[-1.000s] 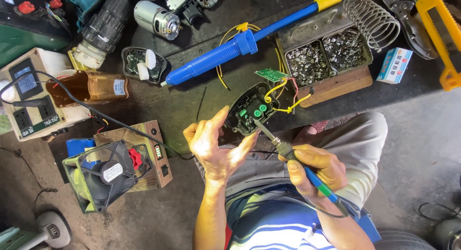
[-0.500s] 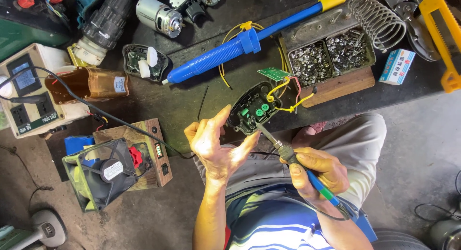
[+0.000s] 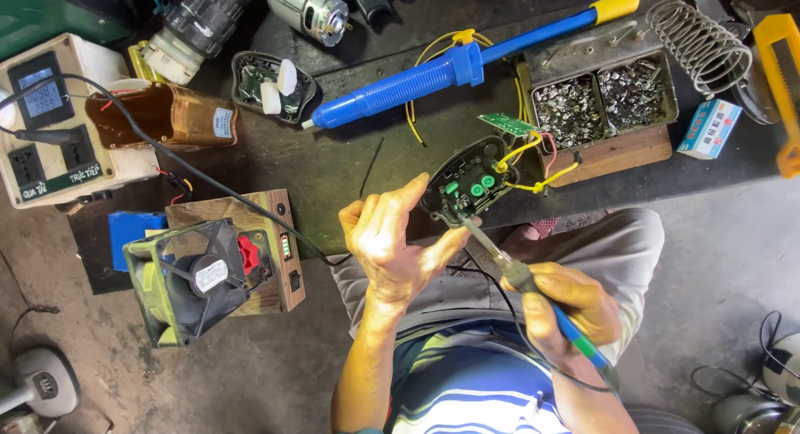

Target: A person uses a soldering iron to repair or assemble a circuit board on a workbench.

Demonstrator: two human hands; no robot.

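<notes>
My left hand [image 3: 390, 238] holds the near edge of a black oval casing [image 3: 468, 184] between thumb and fingers; a green circuit board sits inside it. Yellow wires [image 3: 533, 167] run from it to a small green board [image 3: 507, 124]. My right hand [image 3: 567, 305] grips a soldering iron [image 3: 508, 267] with a blue handle, its tip touching the board in the casing. A black cord trails from the iron across my lap.
A blue desoldering pump [image 3: 450, 67] lies beyond the casing. A metal tin of solder scraps [image 3: 602, 101] sits on a wooden block, with a coil iron stand [image 3: 698, 44] behind. A fan on a wooden box [image 3: 212, 267] and a white power meter box [image 3: 50, 122] are at left.
The view has shifted slightly. Both hands stay on the casing and the iron, with the iron's tip still on the board.
</notes>
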